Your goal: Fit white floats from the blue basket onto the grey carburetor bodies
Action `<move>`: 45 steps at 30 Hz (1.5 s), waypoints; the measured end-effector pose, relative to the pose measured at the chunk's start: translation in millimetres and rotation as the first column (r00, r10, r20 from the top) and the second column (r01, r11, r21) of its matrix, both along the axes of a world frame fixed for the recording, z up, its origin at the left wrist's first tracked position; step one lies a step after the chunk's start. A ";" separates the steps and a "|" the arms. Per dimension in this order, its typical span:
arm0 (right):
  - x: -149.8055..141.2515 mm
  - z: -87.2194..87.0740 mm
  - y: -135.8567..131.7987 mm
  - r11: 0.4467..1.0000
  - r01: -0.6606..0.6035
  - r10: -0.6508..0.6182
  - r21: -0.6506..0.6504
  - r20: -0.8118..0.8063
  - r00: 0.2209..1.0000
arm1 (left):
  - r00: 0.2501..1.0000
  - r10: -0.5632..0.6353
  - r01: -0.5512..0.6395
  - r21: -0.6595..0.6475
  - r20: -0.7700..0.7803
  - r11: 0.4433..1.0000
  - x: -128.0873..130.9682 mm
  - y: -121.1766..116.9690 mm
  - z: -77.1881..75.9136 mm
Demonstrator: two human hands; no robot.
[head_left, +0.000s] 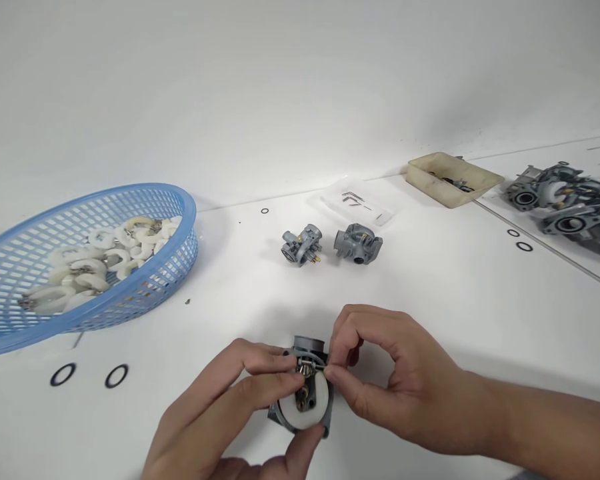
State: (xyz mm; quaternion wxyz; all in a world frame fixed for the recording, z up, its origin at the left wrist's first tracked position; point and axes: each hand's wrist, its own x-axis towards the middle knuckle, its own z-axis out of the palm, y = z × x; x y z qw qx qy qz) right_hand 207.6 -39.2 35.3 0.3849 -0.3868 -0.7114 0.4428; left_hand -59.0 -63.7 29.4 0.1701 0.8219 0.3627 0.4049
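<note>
A grey metal carburetor (309, 345) sits low in the middle, its open bowl side facing up. A white C-shaped float (321, 403) lies in it. Wrapped round the left side of the body is my left hand (235, 400), its fingertips on the metal float hinge and its thumb at the lower rim. At the right of the hinge, my right hand (395, 373) pinches the end of a thin metal pin (319, 366) between thumb and forefinger. Most of that pin is hidden by the fingertips and the hinge.
On the left stands a blue mesh basket (180, 250) of white floats. Two more carburetors (303, 245) lie beyond my hands. Behind them is a clear bag (380, 203) with small pins. A cream tray (430, 183), a carburetor pile (575, 207) and black O-rings (117, 376) lie around.
</note>
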 end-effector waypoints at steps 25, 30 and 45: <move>5.2 2.1 -3.0 0.998 -0.033 0.031 0.050 0.052 0.998 | 0.990 -0.066 0.088 -0.186 0.122 0.979 -5.0 3.1 4.1; 6.7 -0.2 -2.8 0.998 -0.044 0.041 0.048 0.048 0.998 | 0.985 -0.077 0.098 -0.140 0.153 0.985 -2.9 6.4 3.4; 4.3 -1.1 0.6 0.996 -0.046 0.045 0.082 0.019 0.999 | 0.990 -0.074 0.091 -0.142 0.122 0.986 -3.0 11.1 7.1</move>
